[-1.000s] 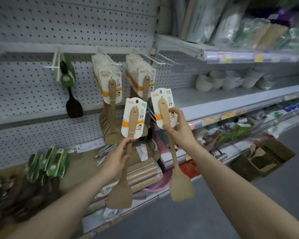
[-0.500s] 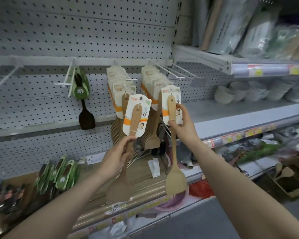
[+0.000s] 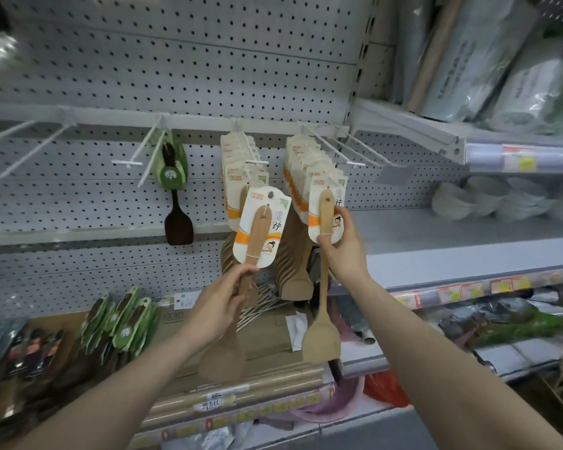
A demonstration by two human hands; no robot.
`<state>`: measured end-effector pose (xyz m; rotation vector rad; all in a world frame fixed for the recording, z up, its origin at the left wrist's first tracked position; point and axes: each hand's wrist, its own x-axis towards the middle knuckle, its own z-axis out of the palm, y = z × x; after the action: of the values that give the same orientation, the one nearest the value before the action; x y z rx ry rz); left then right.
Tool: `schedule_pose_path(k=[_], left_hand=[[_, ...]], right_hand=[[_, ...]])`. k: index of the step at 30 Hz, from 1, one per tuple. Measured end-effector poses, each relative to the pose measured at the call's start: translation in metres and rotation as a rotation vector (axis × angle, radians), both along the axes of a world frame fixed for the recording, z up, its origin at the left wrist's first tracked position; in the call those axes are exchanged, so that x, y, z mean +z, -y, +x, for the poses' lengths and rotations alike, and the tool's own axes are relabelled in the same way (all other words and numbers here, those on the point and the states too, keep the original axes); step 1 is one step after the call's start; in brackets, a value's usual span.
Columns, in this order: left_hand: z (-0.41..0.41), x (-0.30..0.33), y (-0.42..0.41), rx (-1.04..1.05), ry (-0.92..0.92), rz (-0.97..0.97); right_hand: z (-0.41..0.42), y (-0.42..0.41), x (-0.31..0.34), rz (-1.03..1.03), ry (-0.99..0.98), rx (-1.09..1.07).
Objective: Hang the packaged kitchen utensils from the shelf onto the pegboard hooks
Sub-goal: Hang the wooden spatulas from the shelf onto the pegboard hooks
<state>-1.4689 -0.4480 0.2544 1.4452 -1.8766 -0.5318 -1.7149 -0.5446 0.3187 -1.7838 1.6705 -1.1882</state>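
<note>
My left hand [image 3: 223, 297] grips the handle of a carded wooden spatula [image 3: 261, 227], its white and orange card held up in front of the left hanging stack of spatulas [image 3: 238, 164]. My right hand [image 3: 343, 246] holds a second carded wooden spatula [image 3: 326, 216] by the card's lower edge, pressed against the front of the right hanging stack [image 3: 306, 164]. Its blade [image 3: 321, 341] hangs down below my wrist. Whether the card's hole is on the hook [image 3: 351, 157] I cannot tell.
A dark spatula in a green card [image 3: 173, 170] hangs on a hook further left, beside bare white hooks [image 3: 23, 147]. More green-carded utensils [image 3: 124, 323] lie on the lower shelf. White bowls [image 3: 488, 199] sit on the right shelf [image 3: 468, 254], and wrapped rolls [image 3: 488, 53] lie above.
Both hands have risen with their spatulas toward the hooks. The right spatula's card has reached the front of the right stack, and the left one is nearer the left stack.
</note>
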Motion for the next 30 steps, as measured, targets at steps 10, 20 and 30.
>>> schedule_pose_path(k=[10, 20, 30], left_hand=[[-0.019, 0.004, -0.015, 0.109, -0.052, -0.034], [-0.022, 0.007, 0.002, 0.2, -0.096, -0.011], [-0.02, 0.008, 0.014, 0.231, -0.084, 0.067]], right_hand=[[0.056, -0.005, 0.046, -0.495, -0.143, 0.249], [0.084, 0.009, 0.071, -0.508, -0.187, 0.42], [0.091, 0.041, 0.069, -0.58, -0.226, 0.405]])
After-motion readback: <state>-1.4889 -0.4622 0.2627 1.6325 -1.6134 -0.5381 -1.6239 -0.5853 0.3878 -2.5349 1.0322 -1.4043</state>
